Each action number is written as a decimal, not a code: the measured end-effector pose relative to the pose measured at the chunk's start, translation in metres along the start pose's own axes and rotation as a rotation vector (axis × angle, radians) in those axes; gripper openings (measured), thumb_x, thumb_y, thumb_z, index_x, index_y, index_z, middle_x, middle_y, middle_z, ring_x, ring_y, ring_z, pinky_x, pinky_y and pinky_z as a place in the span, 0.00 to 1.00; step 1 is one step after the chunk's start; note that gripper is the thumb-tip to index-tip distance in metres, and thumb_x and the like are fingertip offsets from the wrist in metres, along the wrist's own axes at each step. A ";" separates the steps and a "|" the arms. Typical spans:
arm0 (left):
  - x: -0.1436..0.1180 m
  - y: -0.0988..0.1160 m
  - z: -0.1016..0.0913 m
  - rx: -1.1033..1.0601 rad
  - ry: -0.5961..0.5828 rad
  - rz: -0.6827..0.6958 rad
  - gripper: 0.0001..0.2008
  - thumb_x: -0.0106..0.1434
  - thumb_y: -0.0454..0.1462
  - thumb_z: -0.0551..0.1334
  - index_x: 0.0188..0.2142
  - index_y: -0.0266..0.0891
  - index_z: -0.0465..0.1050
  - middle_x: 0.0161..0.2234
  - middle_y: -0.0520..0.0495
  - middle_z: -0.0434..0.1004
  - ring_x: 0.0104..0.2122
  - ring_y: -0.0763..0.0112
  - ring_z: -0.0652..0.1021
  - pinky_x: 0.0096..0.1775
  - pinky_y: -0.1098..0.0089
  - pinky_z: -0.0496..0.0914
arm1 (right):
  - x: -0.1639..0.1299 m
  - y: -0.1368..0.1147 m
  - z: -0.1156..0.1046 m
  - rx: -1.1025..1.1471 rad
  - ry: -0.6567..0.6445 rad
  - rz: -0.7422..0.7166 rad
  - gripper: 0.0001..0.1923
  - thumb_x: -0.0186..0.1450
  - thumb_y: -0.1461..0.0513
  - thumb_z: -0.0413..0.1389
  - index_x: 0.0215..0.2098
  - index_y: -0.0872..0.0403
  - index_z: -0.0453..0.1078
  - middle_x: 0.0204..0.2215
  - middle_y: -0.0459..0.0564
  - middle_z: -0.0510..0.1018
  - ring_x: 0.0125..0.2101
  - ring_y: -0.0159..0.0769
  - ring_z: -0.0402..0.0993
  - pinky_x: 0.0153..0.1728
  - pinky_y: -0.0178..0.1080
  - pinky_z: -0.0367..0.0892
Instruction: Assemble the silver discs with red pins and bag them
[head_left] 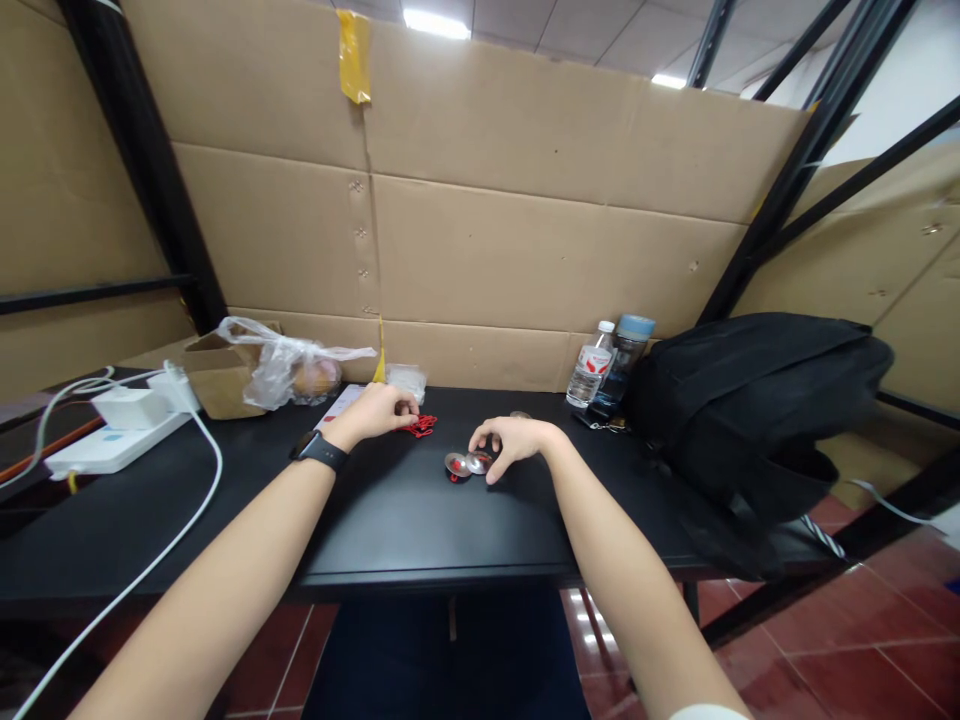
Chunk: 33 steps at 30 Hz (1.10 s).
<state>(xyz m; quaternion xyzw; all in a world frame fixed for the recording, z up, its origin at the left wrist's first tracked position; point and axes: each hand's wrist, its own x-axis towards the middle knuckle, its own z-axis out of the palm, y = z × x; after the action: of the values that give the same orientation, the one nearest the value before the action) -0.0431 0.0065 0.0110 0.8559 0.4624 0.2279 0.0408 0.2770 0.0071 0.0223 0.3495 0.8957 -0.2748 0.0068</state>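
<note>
My left hand [381,410] rests on the black surface [390,520] with its fingers curled down, and the fingertips pinch a small bundle of red cord [421,426] that lies just to the right of them, touching them. A black watch [319,450] sits on that wrist.

My right hand [516,440] is a little nearer to me and to the right, loosely arched with the fingers bent, not wrapped around anything. Its thumb and forefinger come down on two small round metal discs [466,464], which lie side by side on the surface just left of and below the fingertips; the right-hand disc is touching my fingers, the left one lies just beside it. A bit of red shows under the left disc. The discs and the red cord are near each other but apart.

Behind my left hand are a plastic bag [289,368] and a small cardboard box [222,378]. A white power strip [112,442] lies far left. To the right stand two bottles [609,362], and beside them a black backpack [750,400].
</note>
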 end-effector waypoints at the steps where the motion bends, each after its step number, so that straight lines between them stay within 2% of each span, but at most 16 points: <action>1: 0.000 0.004 0.000 -0.029 0.014 0.029 0.08 0.61 0.43 0.65 0.34 0.44 0.81 0.30 0.52 0.83 0.30 0.69 0.79 0.35 0.73 0.66 | 0.002 -0.003 0.002 -0.009 -0.010 0.009 0.35 0.42 0.53 0.75 0.47 0.51 0.78 0.42 0.47 0.77 0.35 0.33 0.72 0.35 0.32 0.65; 7: 0.002 0.030 0.003 -0.093 0.008 0.141 0.09 0.64 0.42 0.62 0.36 0.41 0.79 0.30 0.50 0.81 0.29 0.71 0.77 0.36 0.73 0.67 | 0.011 0.000 0.008 -0.032 0.035 0.089 0.29 0.41 0.53 0.75 0.39 0.54 0.78 0.35 0.45 0.79 0.33 0.33 0.73 0.34 0.32 0.65; 11: 0.003 0.037 0.003 -0.126 0.029 0.164 0.10 0.66 0.41 0.60 0.37 0.41 0.79 0.35 0.48 0.83 0.35 0.68 0.79 0.40 0.72 0.69 | 0.007 0.006 0.007 0.090 0.066 0.092 0.27 0.40 0.58 0.74 0.37 0.55 0.75 0.31 0.45 0.79 0.32 0.33 0.74 0.33 0.33 0.67; 14: 0.003 0.039 0.004 -0.177 0.046 0.111 0.12 0.66 0.42 0.59 0.38 0.40 0.80 0.37 0.46 0.83 0.36 0.66 0.80 0.41 0.70 0.71 | 0.009 0.006 0.009 0.206 0.257 0.026 0.26 0.43 0.59 0.74 0.39 0.54 0.74 0.33 0.46 0.79 0.31 0.32 0.74 0.34 0.34 0.69; 17: 0.003 0.046 0.008 -0.302 0.040 0.077 0.13 0.64 0.44 0.62 0.41 0.39 0.80 0.39 0.46 0.84 0.36 0.65 0.81 0.42 0.69 0.73 | 0.017 -0.001 0.016 0.483 0.496 -0.102 0.30 0.47 0.56 0.73 0.45 0.53 0.71 0.40 0.49 0.79 0.33 0.32 0.76 0.39 0.37 0.73; 19: 0.004 0.053 0.011 -0.387 0.059 0.083 0.13 0.62 0.44 0.64 0.42 0.39 0.80 0.40 0.46 0.84 0.38 0.65 0.82 0.43 0.69 0.74 | 0.025 -0.009 0.023 0.668 0.580 -0.195 0.30 0.50 0.54 0.72 0.48 0.52 0.69 0.43 0.50 0.78 0.37 0.33 0.78 0.44 0.40 0.74; 22: 0.004 0.064 0.016 -0.403 0.145 0.082 0.12 0.62 0.41 0.63 0.39 0.38 0.81 0.39 0.46 0.85 0.37 0.65 0.82 0.43 0.69 0.74 | 0.033 -0.022 0.032 0.785 0.631 -0.268 0.30 0.52 0.53 0.72 0.48 0.51 0.68 0.46 0.51 0.78 0.41 0.35 0.79 0.48 0.42 0.74; 25: 0.005 0.071 0.019 -0.380 0.233 0.058 0.10 0.60 0.40 0.63 0.36 0.37 0.81 0.35 0.47 0.85 0.34 0.66 0.81 0.40 0.70 0.74 | 0.035 -0.030 0.035 0.804 0.659 -0.266 0.29 0.52 0.53 0.72 0.48 0.51 0.68 0.45 0.51 0.78 0.41 0.36 0.79 0.48 0.43 0.74; 28: 0.006 0.067 0.015 -0.342 0.253 0.030 0.09 0.58 0.38 0.63 0.35 0.38 0.82 0.34 0.48 0.85 0.33 0.66 0.81 0.39 0.71 0.73 | 0.033 -0.029 0.031 0.797 0.636 -0.267 0.29 0.51 0.54 0.72 0.47 0.51 0.68 0.44 0.50 0.77 0.38 0.34 0.78 0.46 0.42 0.74; 31: 0.005 0.052 0.007 -0.228 0.210 -0.004 0.10 0.58 0.39 0.64 0.34 0.39 0.83 0.33 0.48 0.85 0.33 0.65 0.82 0.39 0.71 0.72 | 0.027 -0.017 0.020 0.678 0.654 -0.242 0.26 0.53 0.56 0.70 0.47 0.52 0.68 0.46 0.50 0.76 0.37 0.33 0.77 0.44 0.40 0.74; 33: 0.003 0.036 0.001 -0.151 0.116 0.005 0.11 0.59 0.41 0.64 0.34 0.41 0.84 0.33 0.48 0.86 0.34 0.65 0.82 0.38 0.72 0.71 | 0.020 -0.003 0.012 0.484 0.703 -0.166 0.23 0.55 0.57 0.68 0.46 0.52 0.69 0.45 0.51 0.77 0.37 0.33 0.76 0.42 0.39 0.73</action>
<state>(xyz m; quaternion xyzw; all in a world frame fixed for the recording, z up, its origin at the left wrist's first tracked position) -0.0132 -0.0114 0.0213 0.8369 0.4435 0.3113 0.0778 0.2578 0.0117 0.0096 0.3400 0.7785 -0.3408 -0.4028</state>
